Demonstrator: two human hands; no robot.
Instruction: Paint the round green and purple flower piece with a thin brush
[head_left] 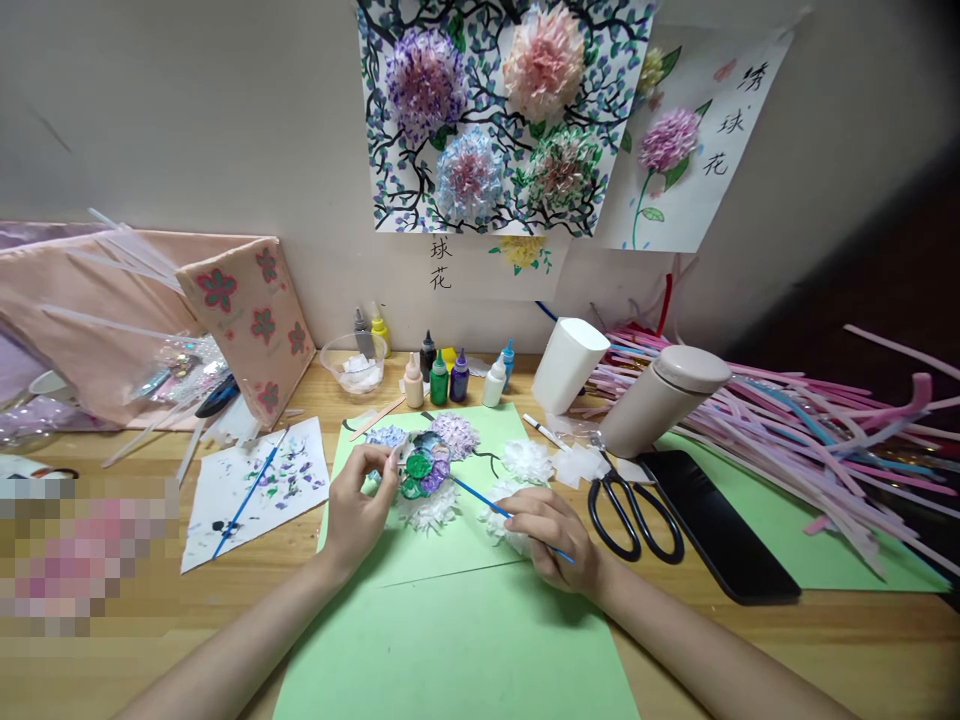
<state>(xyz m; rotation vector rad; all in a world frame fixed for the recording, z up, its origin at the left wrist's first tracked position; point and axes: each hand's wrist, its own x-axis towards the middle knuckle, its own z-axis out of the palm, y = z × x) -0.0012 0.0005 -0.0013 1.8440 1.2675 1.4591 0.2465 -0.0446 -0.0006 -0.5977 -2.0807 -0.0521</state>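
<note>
My left hand pinches the edge of a small round paint palette with green, purple and pale wells, holding it tilted above the green paper. In my right hand is a thin blue paintbrush, its tip at the palette's right side by the purple paint. Under and around the hands are paper flowers: a lilac one, a pale blue one partly behind the palette, and white ones. My right hand partly covers another white flower.
Several paint bottles stand behind the paper. Black-handled scissors, a phone and a tumbler are at right. A paint-stained tissue with a second brush lies left, near a flowered pink box.
</note>
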